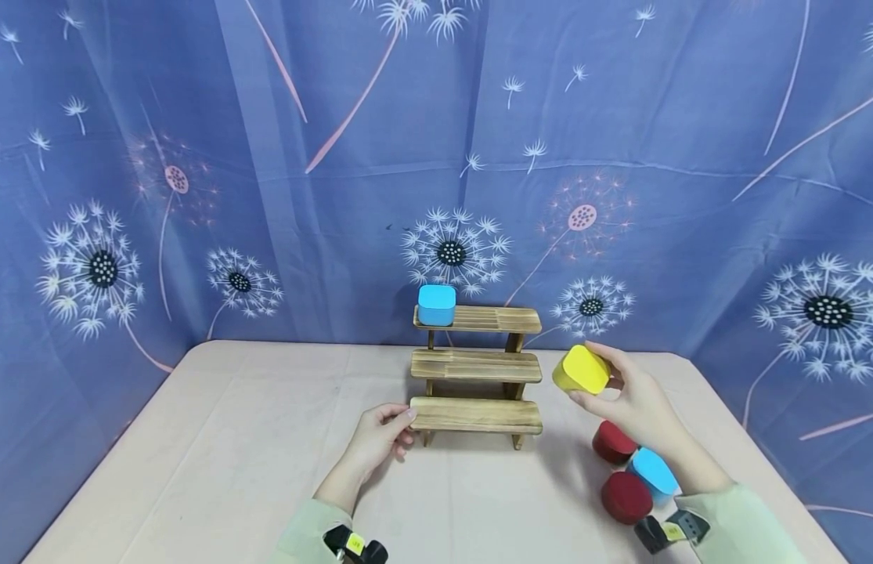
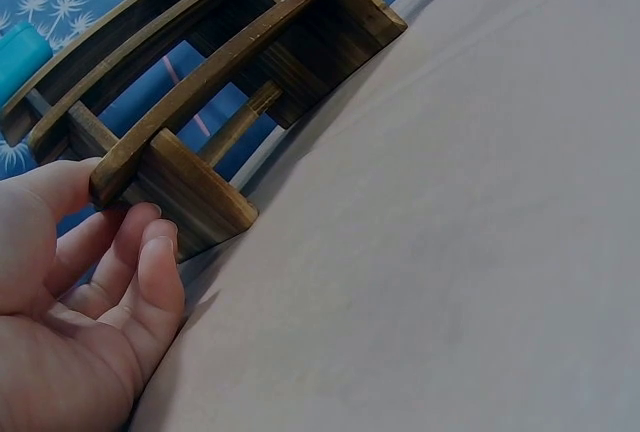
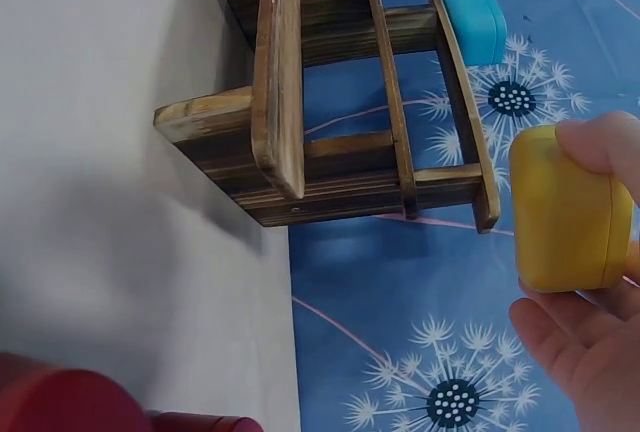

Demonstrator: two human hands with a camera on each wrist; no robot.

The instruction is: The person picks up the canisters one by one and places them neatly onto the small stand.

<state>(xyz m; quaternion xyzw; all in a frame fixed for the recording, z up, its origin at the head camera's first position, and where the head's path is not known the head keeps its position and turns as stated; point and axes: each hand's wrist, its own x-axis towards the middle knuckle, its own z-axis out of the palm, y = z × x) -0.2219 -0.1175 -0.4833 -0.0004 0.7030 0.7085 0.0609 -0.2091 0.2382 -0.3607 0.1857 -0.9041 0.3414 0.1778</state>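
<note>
A three-step wooden rack [image 1: 476, 366] stands at the middle of the table. A light blue block [image 1: 436, 305] sits on the left end of its top step. My right hand [image 1: 629, 394] holds a yellow rounded block [image 1: 581, 370] in the air just right of the middle step; the same yellow block [image 3: 568, 208] shows between the fingertips [image 3: 600, 144] in the right wrist view. My left hand [image 1: 382, 432] grips the left end of the lowest step, thumb on top and fingers [image 2: 150, 272] against the rack's side post [image 2: 190, 192].
Two dark red round blocks [image 1: 614, 442] [image 1: 626, 497] and a light blue block [image 1: 653, 472] lie on the pink table [image 1: 232, 439] under my right forearm. A blue dandelion-print cloth [image 1: 267, 157] hangs behind the table.
</note>
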